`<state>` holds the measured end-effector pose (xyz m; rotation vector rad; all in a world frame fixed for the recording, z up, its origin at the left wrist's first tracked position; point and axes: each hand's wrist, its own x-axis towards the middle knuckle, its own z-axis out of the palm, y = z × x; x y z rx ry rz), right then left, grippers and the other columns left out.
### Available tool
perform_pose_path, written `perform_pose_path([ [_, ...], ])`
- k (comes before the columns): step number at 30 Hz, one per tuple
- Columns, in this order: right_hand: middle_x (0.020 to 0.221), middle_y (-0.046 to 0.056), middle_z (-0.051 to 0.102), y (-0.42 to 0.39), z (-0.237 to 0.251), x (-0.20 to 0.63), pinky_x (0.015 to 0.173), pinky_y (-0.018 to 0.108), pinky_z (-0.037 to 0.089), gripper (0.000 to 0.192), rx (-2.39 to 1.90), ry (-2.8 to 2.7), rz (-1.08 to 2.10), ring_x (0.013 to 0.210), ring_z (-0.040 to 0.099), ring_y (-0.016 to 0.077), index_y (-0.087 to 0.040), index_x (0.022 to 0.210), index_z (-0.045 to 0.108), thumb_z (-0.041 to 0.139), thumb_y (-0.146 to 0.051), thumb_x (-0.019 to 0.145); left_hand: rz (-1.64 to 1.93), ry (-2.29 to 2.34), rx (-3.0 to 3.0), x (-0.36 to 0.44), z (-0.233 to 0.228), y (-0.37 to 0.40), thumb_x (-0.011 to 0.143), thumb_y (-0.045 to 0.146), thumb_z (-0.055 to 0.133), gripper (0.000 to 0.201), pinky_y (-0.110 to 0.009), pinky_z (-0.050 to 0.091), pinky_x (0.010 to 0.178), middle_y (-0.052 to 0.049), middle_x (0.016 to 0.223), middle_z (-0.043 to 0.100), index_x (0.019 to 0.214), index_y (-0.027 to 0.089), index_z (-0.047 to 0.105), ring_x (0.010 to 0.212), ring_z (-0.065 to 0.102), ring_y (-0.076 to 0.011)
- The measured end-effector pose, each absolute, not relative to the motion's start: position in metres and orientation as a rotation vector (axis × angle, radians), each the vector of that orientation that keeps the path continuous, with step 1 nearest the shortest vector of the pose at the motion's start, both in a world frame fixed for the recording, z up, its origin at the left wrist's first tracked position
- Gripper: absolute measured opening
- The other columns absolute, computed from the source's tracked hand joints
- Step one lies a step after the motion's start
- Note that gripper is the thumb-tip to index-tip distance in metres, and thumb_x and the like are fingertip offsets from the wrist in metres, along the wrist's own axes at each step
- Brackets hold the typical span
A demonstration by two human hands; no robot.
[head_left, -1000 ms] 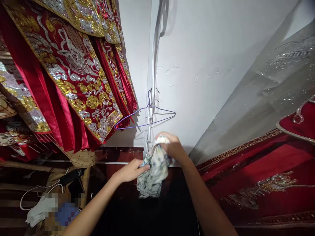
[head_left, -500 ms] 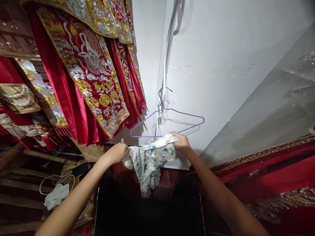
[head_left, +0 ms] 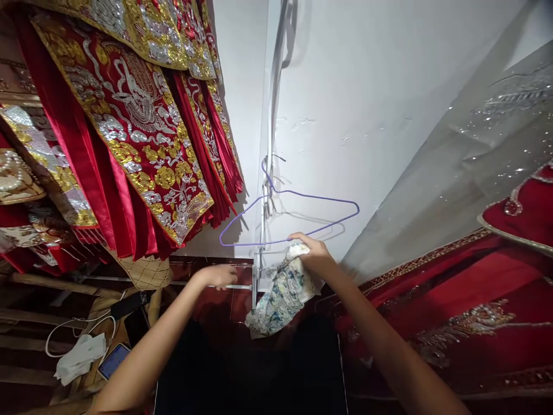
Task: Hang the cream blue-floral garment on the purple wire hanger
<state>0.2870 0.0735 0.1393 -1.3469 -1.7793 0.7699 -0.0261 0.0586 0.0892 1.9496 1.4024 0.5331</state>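
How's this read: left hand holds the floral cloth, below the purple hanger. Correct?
Wrong hand: in the head view, the right hand holds the floral cloth, not the left hand. The rest stands: it's below the purple hanger.

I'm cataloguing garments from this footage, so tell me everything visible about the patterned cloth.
The patterned cloth looks thin and soft, whitish with a bluish, greenish and dark leafy print. It is bunched and creased, hiding its full shape. The right hand grips its upper end; the rest hangs toward the lower left of the picture, below the purple hanger. The left hand is apart from it.
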Motion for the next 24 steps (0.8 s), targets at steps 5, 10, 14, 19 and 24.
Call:
perform_pose_path([
  [5, 0.061, -0.003, 0.061, 0.068, 0.145, 0.279, 0.05, 0.025, 0.037, 0.055, -1.227, -1.724, 0.901, 0.053, 0.047, 0.015, -0.023, 0.098, 0.073, 0.048, -0.013, 0.051, 0.753, 1.103, 1.904, 0.042, 0.029, 0.051, 0.08, 0.035, 0.068, 0.071, -0.043, 0.04, 0.11, -0.014, 0.15, 0.047, 0.145, 0.021, 0.046, 0.138, 0.045, -0.029],
  [10, 0.081, 0.0, 0.07, 0.063, 0.152, 0.285, 0.063, 0.028, 0.045, 0.057, -1.16, -1.836, 0.925, 0.072, 0.06, 0.0201, -0.024, 0.107, 0.072, 0.047, -0.012, 0.057, 0.733, 0.903, 2.012, 0.085, 0.02, 0.058, 0.088, 0.033, 0.059, 0.056, -0.041, 0.034, 0.114, -0.012, 0.144, 0.053, 0.141, 0.022, 0.049, 0.134, 0.047, -0.0281],
  [14, 0.097, 0.002, 0.072, 0.068, 0.159, 0.302, 0.072, 0.028, 0.047, 0.055, -1.196, -1.866, 0.846, 0.088, 0.063, 0.0224, -0.023, 0.111, 0.071, 0.047, -0.014, 0.063, 0.391, 1.017, 2.078, 0.07, 0.027, 0.059, 0.09, 0.049, 0.052, 0.036, -0.036, 0.05, 0.086, -0.007, 0.094, 0.071, 0.093, 0.017, 0.07, 0.092, 0.064, -0.0258],
  [19, 0.094, 0.002, 0.074, 0.087, 0.166, 0.321, 0.073, 0.026, 0.048, 0.047, -1.273, -1.883, 0.676, 0.091, 0.066, 0.0241, -0.02, 0.099, 0.075, 0.048, -0.015, 0.061, 0.161, 1.239, 2.066, 0.013, 0.044, 0.062, 0.082, 0.061, 0.055, 0.049, -0.032, 0.048, 0.068, -0.005, 0.066, 0.064, 0.068, 0.015, 0.066, 0.068, 0.063, -0.0237],
  [24, 0.098, 0.002, 0.076, 0.101, 0.154, 0.314, 0.074, 0.026, 0.049, 0.048, -1.245, -1.944, 0.681, 0.095, 0.068, 0.0251, -0.02, 0.099, 0.075, 0.047, -0.014, 0.061, 0.18, 1.499, 2.095, -0.042, 0.097, 0.063, 0.088, 0.044, 0.048, 0.035, -0.038, 0.046, 0.089, -0.014, 0.098, 0.072, 0.088, 0.017, 0.071, 0.099, 0.065, -0.031],
])
